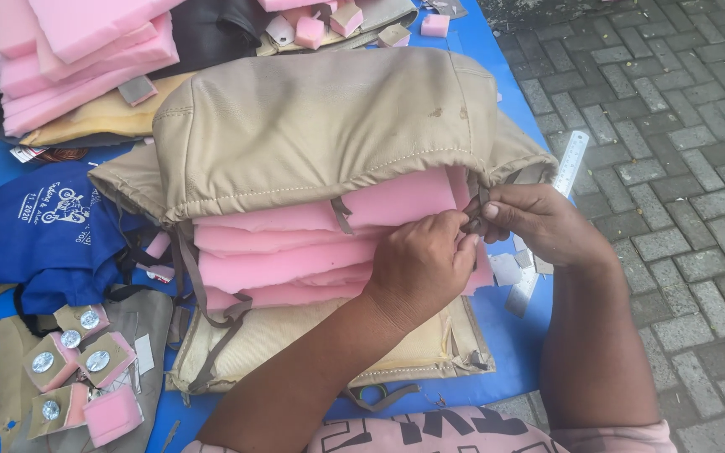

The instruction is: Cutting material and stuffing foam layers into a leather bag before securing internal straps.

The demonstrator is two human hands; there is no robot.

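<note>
A beige stitched cover (320,126) lies over a stack of pink foam sheets (287,260) on a blue sheet. At the cover's right edge, my left hand (419,267) and my right hand (539,222) meet. Both pinch a thin brown drawstring (473,214) coming out of the cover's hem. More brown straps (203,294) hang from the hem on the left side. A second beige cover piece (295,344) lies flat beneath the foam.
A clear ruler (569,164) lies at the blue sheet's right edge, beside grey paving. Pink foam slabs (69,50) are piled at the back left. A blue bag (44,226) and small foam blocks with metal discs (77,352) sit at the left.
</note>
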